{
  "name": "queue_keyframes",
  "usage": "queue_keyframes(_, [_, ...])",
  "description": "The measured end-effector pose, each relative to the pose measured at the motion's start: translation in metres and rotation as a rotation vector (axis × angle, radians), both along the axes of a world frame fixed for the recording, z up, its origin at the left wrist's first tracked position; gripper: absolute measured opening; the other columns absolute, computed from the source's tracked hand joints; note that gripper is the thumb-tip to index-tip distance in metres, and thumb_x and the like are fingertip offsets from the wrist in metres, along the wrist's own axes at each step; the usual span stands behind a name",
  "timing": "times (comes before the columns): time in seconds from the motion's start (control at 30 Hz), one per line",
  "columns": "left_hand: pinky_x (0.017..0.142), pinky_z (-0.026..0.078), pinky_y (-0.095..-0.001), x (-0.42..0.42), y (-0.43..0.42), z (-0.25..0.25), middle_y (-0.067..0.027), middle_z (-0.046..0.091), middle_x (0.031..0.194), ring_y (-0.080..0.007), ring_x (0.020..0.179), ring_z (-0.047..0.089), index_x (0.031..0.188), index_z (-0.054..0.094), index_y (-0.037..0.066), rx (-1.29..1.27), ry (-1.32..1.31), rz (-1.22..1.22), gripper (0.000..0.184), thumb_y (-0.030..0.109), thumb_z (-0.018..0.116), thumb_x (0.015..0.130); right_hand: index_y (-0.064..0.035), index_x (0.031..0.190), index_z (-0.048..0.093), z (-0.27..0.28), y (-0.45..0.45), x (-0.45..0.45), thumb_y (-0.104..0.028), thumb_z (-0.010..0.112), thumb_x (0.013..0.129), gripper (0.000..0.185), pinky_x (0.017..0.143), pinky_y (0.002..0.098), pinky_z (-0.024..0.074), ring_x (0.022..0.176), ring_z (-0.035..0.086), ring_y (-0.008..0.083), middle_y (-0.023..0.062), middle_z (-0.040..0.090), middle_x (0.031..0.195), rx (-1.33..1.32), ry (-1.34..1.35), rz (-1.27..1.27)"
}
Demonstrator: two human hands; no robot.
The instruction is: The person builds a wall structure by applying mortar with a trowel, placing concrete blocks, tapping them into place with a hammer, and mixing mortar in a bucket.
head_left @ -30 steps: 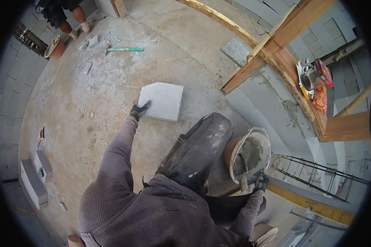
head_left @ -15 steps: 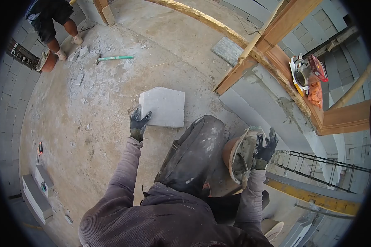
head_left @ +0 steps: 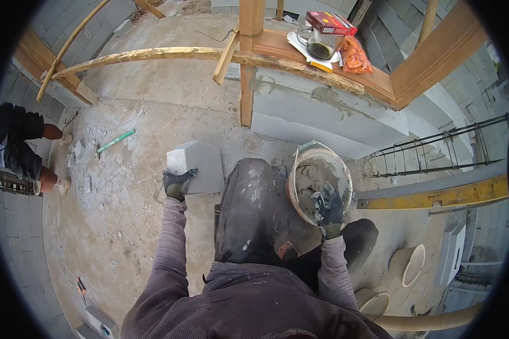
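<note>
A pale grey lightweight concrete block (head_left: 201, 164) with one cut corner tilts above the floor, left of my knee. My left hand (head_left: 177, 185), in a dark smeared glove, grips its near left corner, thumb on the near side and fingers round the edge. To the right of my knee stands a bucket (head_left: 293, 186) holding wet grey mortar (head_left: 308, 175). Over the mortar, inside the rim, is my gloved right hand (head_left: 329, 208). Its fingers look stretched out and coated with grey mortar; the tips are hard to separate from it.
A low block wall (head_left: 322, 110) carries a wooden frame with a glass mug (head_left: 320, 50), red box (head_left: 331, 22) and orange bag (head_left: 354, 56). Right are a yellow level-like bar (head_left: 435, 198) and rebar cage (head_left: 435, 152). A green-handled hammer (head_left: 116, 141) lies left, near another person's legs (head_left: 48, 158).
My view has turned to the right. My right hand has gone from spread above the bucket's rim down into it. My left hand stays at the block, which now looks more tilted.
</note>
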State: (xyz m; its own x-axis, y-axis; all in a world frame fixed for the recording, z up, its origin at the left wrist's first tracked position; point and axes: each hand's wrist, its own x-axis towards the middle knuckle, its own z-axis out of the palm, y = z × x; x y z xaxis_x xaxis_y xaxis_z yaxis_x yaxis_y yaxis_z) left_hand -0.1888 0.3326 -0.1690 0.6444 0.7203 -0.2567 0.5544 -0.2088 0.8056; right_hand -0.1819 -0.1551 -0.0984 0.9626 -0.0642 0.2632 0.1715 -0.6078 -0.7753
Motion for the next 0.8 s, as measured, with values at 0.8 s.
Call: queue_keyframes(0.8, [0.095,0.045,-0.0381,0.034,-0.280,0.337,-0.0160,0.059,0.120,-0.0262,0.106,0.058,0.136,0.044,-0.004,-0.027,-0.820,-0.894,0.092,0.018,0.083,0.056,-0.0268,0.153,0.014,0.086,-0.026,0.011,-0.059,0.050,0.093,0.077,0.106,0.0614,0.0329,0.136,0.032,0.0427,0.0114,0.015,0.156,1.502,0.344,0.460])
